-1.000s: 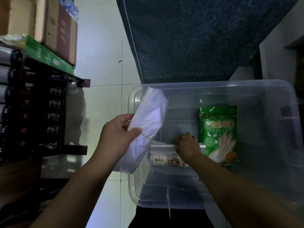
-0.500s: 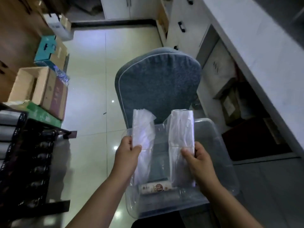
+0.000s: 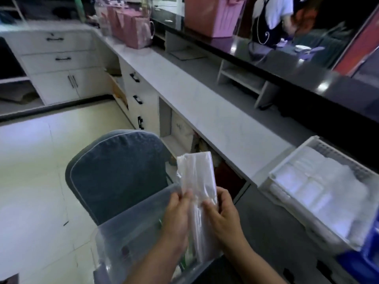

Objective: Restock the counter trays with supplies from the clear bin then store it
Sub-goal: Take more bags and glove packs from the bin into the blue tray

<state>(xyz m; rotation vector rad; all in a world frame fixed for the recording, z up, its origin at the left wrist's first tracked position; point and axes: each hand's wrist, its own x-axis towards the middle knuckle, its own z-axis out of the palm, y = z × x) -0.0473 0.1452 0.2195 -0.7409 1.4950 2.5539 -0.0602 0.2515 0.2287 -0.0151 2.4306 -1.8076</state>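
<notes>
Low in the centre of the frame, the left hand (image 3: pixel 178 210) and right hand (image 3: pixel 222 212) are brought close together, both closed on the lower half of one upright stack of clear plastic bags (image 3: pixel 196 181), thumbs in front and fingers behind. The stack is judged light, soft and slippery (thin film, likely to slide sheet over sheet), so it is best pinched firmly across its full thickness near the middle, with the floppy top left free. It is held above the far rim of the clear bin (image 3: pixel 131 228), which sits against the blue chair (image 3: pixel 117 171). The white counter tray (image 3: pixel 287 171), at the right edge, is already partly filled with similar packs. Half a second earlier two separate bundles were held apart, one per hand; now they are merged, and the view has been raised toward the counter (image 3: pixel 205 107).
</notes>
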